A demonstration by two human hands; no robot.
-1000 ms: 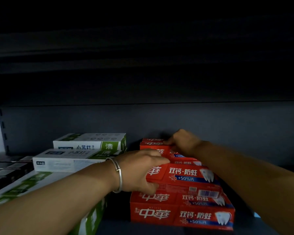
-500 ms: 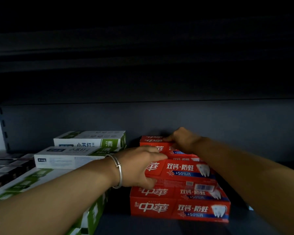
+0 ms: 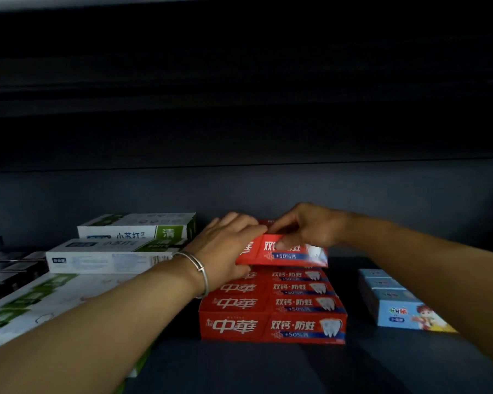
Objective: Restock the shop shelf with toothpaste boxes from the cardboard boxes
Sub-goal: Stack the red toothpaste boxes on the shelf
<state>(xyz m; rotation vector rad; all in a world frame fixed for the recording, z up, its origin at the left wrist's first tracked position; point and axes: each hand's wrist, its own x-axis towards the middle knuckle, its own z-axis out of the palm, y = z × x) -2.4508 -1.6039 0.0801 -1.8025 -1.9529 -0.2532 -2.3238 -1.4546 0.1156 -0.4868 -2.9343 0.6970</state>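
A row of red toothpaste boxes [image 3: 273, 325] lies on the dark shelf [image 3: 239, 368], one behind another. Above its back part I hold one more red toothpaste box [image 3: 285, 253], tilted. My left hand [image 3: 228, 245], with a metal bangle at the wrist, grips the box's left end. My right hand [image 3: 305, 226] pinches the box's top edge from the right. The cardboard boxes are out of view.
White and green toothpaste boxes [image 3: 111, 253] are stacked to the left, with dark boxes [image 3: 9, 268] beyond them. Small light blue boxes [image 3: 396, 302] sit at the right. The shelf's back panel [image 3: 239, 191] is close behind, and another shelf hangs overhead.
The top red box has been lifted and carried toward the back of the row. Both hands have moved up and closer together on it. The view has shifted, showing the blue boxes at right.
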